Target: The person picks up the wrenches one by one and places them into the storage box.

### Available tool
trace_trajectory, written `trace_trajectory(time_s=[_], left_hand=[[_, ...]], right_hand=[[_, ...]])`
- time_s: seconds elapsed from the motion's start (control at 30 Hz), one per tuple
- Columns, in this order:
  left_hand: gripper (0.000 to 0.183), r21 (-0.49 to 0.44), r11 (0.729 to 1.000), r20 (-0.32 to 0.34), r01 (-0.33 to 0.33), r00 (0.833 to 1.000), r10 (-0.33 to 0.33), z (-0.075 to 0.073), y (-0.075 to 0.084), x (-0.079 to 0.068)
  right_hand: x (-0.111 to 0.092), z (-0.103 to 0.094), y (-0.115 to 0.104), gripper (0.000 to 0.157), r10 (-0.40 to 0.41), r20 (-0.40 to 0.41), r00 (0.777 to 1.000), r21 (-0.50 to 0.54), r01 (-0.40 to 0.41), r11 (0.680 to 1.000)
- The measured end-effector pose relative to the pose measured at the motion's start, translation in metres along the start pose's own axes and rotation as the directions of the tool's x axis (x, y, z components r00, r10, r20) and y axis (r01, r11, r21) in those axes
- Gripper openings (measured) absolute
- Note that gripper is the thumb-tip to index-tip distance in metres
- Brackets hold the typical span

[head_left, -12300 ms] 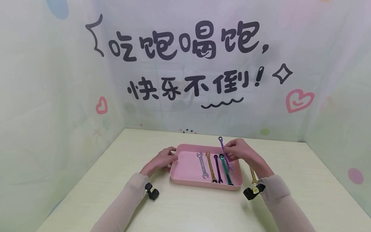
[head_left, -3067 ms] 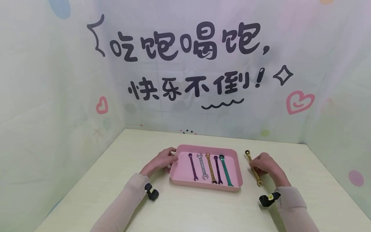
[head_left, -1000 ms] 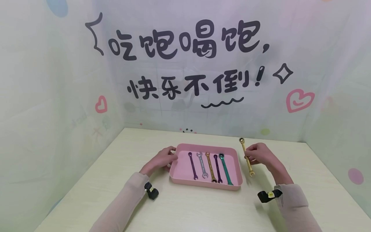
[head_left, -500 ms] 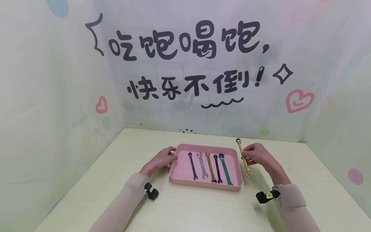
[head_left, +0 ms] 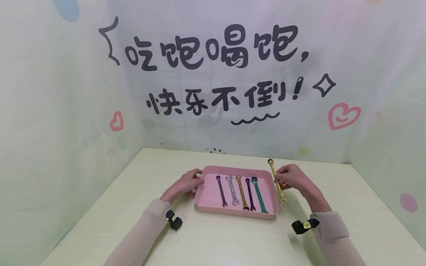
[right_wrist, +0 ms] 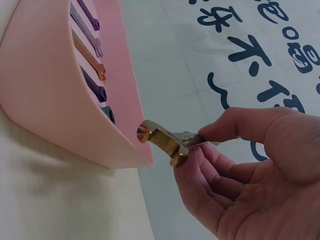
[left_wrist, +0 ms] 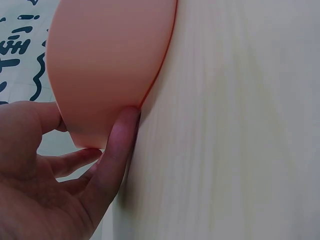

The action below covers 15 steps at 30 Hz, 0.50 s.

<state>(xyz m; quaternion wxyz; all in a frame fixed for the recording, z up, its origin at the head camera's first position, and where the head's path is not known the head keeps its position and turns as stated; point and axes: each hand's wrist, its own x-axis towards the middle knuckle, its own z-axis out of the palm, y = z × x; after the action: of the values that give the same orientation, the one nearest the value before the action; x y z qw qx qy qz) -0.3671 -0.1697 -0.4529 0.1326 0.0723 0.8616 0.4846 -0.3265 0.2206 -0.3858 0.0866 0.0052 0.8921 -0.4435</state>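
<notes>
In the head view, my left hand (head_left: 184, 183) holds the left end of a pink tray (head_left: 208, 195), thumb on one side and fingers on the other. My right hand (head_left: 293, 178) pinches a gold combination wrench (head_left: 279, 187) between thumb and fingers, tilted and raised just beside the tray's right wall. The right wrist view shows that wrench's open jaw end (right_wrist: 167, 142) nearest the camera. Inside the tray lie, left to right, a purple wrench (head_left: 222, 192), a silver wrench (head_left: 232, 191), a darker gold wrench (head_left: 242, 193), a dark purple wrench (head_left: 250, 195) and a green wrench (head_left: 259, 195).
The tray stands on a pale wooden table (head_left: 226, 244). A printed cloth (head_left: 213, 74) with large dark writing hangs behind it and along both sides. Bare tray floor shows left of the wrenches and right of the green one.
Earlier my right hand held a purple wrench over the tray; one now lies at the tray's left. It has since lifted the gold wrench and moved left with it. The left hand stays put.
</notes>
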Motion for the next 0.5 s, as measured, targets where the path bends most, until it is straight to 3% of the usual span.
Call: trace_trajectory(time_s=[0.5], left_hand=[[0.057,0.001,1.0,-0.003,0.004,1.0,-0.004,0.001,-0.001,0.0]], right_hand=[[0.004,0.015,-0.013,0.031,-0.033,0.018,0.999,-0.003,0.033,0.999]])
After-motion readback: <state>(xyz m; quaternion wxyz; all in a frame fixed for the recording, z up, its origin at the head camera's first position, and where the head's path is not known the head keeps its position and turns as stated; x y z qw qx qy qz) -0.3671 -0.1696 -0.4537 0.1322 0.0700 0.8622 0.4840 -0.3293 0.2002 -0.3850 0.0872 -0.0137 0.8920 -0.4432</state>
